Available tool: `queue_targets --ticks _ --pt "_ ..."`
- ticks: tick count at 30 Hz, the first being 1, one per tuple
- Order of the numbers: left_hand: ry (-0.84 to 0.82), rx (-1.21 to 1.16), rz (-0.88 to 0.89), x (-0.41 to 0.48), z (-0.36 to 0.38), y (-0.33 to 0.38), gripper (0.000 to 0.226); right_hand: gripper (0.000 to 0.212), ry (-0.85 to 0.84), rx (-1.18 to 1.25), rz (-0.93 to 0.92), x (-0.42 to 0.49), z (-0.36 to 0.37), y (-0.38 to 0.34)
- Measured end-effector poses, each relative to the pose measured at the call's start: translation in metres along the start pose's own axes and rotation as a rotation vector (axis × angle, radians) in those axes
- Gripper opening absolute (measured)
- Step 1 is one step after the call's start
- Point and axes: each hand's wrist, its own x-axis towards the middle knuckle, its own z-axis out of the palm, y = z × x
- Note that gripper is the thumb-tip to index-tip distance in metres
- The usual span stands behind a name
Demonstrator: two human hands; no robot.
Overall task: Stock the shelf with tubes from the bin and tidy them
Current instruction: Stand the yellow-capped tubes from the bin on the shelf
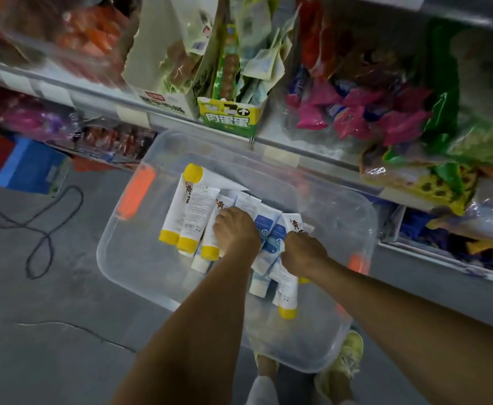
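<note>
A clear plastic bin with orange latches stands on the floor below the shelves. Inside lie several tubes: white ones with yellow caps on the left, and white-and-blue ones in the middle. My left hand reaches down into the pile, its fingers curled over a yellow-capped tube. My right hand grips a white yellow-capped tube at the right side of the pile. Both forearms stretch down into the bin.
Shelves run across the top, packed with snack bags and cardboard display boxes. A black cable loops on the grey floor at left, near a blue crate. My shoes stand just behind the bin.
</note>
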Motion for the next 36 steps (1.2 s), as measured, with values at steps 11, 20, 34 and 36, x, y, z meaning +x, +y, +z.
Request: queue_targets --ticks 11,20,34,36 --pt "0.025 0.132 0.112 0.002 0.001 0.005 0.060 0.032 -0.006 0.123 -0.022 -0.013 0.000 0.011" --pt "-0.194 -0.535 0.103 -0.044 -0.034 -0.012 0.040 0.018 0.132 0.332 -0.081 -0.059 -0.038 0.019" --pt "-0.147 -1.167 0.546 -0.203 -0.192 0.009 0.056 0.014 0.183 0.830 -0.165 -0.210 -0.186 0.021" --pt "-0.130 -1.129 0.567 -0.218 -0.203 0.018 0.055 0.016 0.118 0.970 -0.159 -0.229 -0.194 0.035"
